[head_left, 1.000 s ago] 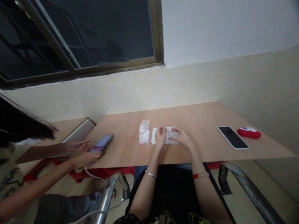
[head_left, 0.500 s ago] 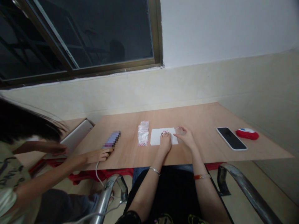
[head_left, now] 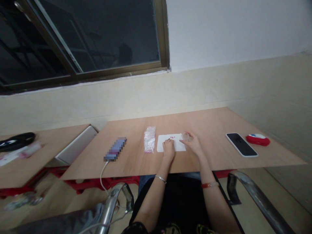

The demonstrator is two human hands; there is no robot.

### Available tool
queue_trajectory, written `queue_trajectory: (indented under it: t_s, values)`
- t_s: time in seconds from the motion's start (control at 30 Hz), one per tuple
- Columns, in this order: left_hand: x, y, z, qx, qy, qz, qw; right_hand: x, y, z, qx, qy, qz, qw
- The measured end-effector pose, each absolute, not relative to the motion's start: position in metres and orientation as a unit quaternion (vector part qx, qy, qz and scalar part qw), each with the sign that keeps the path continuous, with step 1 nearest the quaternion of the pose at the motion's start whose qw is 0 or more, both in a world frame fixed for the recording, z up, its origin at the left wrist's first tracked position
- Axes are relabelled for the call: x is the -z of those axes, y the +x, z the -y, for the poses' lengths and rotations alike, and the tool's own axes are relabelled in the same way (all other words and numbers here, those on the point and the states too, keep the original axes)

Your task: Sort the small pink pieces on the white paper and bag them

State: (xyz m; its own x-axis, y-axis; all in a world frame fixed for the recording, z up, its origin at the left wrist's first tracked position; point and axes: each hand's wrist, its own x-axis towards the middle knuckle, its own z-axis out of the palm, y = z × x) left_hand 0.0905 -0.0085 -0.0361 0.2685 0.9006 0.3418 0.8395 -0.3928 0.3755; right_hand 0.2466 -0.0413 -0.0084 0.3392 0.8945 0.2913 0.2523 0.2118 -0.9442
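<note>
A white sheet of paper lies on the wooden table, with several tiny pink-red pieces near its upper middle. My left hand rests on the sheet, fingers bent down and close together just below these pieces; anything under the fingertips is hidden. At the sheet's right edge, my right hand is closed on a small clear plastic container, gripped between thumb and fingers. Left of the paper lies a row of overlapping clear plastic packets with pinkish contents.
A phone with a cable lies on the left of the table. At the right are a white-edged phone and a red-and-white case. A second table and a white box stand left. Metal armrests flank me.
My left hand has moved slightly left and back from the pink-red pieces, uncovering them. My right hand has shifted a little left. The co-worker has leaned away, their hand leaving the left phone.
</note>
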Motion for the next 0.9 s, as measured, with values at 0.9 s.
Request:
queue_trajectory:
  t_s: [0.9]
  values:
    - [-0.011,0.081,0.0,-0.406,0.748,-0.491,0.185,0.001,0.218,0.045,-0.293,-0.529,0.52,0.603]
